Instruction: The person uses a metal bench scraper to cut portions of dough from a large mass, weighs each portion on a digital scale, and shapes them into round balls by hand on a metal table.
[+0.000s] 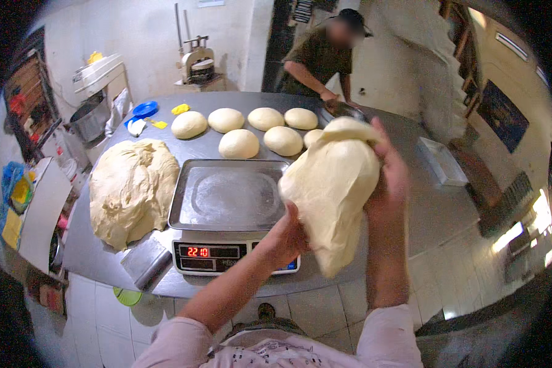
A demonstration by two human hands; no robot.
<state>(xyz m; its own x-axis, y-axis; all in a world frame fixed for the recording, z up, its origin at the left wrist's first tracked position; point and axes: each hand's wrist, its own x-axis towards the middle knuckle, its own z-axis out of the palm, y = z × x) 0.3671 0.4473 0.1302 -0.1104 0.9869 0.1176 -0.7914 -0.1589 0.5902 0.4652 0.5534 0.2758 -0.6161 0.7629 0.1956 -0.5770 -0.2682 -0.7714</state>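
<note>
A large floppy piece of pale dough [331, 187] is held up between my hands over the right side of the steel table [426, 208]. My left hand [288, 233] grips its lower left, and my right hand [389, 172] grips its upper right, fingers partly hidden behind it. Beside it sits a digital scale [211, 257] with a bare metal tray [230, 193] on top. A big mound of dough [129, 193] lies left of the scale, with a metal scraper [144, 264] in front. Several smooth dough balls [239, 143] rest along the back.
A co-worker [313, 64] leans at the back right over a metal pan [340, 113]. A white rectangular tray [441, 162] lies right. A blue dish [146, 110] and yellow scraps are back left. A press machine [199, 64], a metal pot [89, 119] and a cluttered side table [40, 221] stand around.
</note>
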